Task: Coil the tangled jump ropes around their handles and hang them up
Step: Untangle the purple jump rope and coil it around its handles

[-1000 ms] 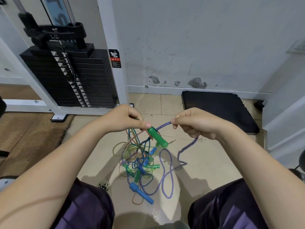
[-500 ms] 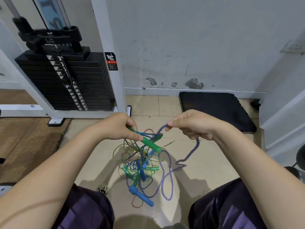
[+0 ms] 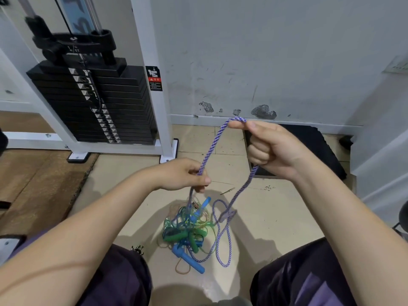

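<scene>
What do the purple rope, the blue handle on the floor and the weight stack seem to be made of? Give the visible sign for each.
Purple rope: likely braided cotton or nylon cord, matte; a twisted purple-and-white weave shows.
Blue handle: probably moulded plastic or foam, smooth and uniformly coloured; which one is unclear.
Weight stack: apparently black-painted metal plates, flat, hard-edged, slightly glossy.

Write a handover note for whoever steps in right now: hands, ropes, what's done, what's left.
Left hand pinches the purple braided rope above the tangle.
Right hand holds the same rope higher, a loop over its fingertips; the rest trails to the floor.
Tangled pile of green and blue ropes lies on the floor between the knees, with a blue handle at its near edge.
Done: purple rope partly pulled free.
Left: finish untangling, coil each rope round its handles, hang all. No hanging spot in view.
</scene>
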Tool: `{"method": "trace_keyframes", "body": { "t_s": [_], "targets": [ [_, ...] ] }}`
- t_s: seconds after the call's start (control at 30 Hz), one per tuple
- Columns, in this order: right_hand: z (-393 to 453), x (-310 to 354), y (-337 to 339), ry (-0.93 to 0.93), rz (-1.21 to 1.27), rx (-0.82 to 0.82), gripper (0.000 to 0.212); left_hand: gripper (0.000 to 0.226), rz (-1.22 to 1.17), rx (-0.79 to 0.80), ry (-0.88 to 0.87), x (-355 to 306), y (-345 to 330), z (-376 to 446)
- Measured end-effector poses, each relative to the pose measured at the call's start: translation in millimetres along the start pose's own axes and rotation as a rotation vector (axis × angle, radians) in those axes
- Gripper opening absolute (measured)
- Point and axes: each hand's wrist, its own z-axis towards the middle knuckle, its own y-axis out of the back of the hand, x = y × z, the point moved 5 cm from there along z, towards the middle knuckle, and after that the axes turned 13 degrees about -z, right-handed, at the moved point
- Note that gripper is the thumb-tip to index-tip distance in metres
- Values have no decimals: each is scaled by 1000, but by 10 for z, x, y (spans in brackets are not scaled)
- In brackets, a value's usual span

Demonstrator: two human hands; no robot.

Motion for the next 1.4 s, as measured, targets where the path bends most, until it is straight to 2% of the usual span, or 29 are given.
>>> {"method": "trace_keyframes", "body": {
  "t_s": [0.1,0.2,0.3,0.33,0.4,0.47,0.57,0.63,0.73,0.9,0.97,1.03,1.1,1.17,1.23,1.3,1.4],
  "targets": [
    [-17,-76,222,-46,-236,-84,21,26,-58,-120,-20,16,161,-14],
    [-62,-185,206,-145,-518,-28,23,29,-137,-229,-88,-141,174,-62],
    [-84,-252,-21,-184,-542,114,39,25,-64,-145,-106,-296,0,-113],
    [-88,-259,-103,-185,-591,159,39,23,-33,-113,-110,-306,-45,-116],
    [-83,-242,-198,-156,-685,195,26,19,-12,-117,-119,-298,-47,-112],
    [-47,-175,-119,-91,-614,50,21,20,-77,-144,-120,-250,36,-107],
    [-35,-42,150,30,-348,-213,25,23,-66,-150,-99,-147,179,-114],
    [-39,-20,245,47,-455,-259,28,25,13,-215,-87,-95,260,-109],
    [-26,-67,141,2,-677,-192,32,24,11,-331,-197,-190,262,-110],
    [-33,-147,-231,-57,-725,51,29,14,24,-299,-373,-394,22,-130],
    [-15,-118,-239,-26,-699,12,29,13,-49,-300,-368,-393,29,-131],
    [-6,-63,-163,29,-558,-112,29,16,-101,-226,-301,-322,46,-106],
    [-13,-21,-79,77,-457,-188,30,22,39,-138,-149,-168,96,-66],
    [-20,-23,-46,81,-474,-198,31,27,94,-125,-53,-45,208,-47],
    [-29,-44,-29,52,-536,-182,33,30,45,-254,-78,-77,375,-50],
    [-45,-37,-31,19,-556,-157,38,30,-33,-381,-174,-210,445,-104],
    [-63,-52,-84,-42,-583,-84,46,26,-23,-325,-312,-418,269,-168]
  ]
}}
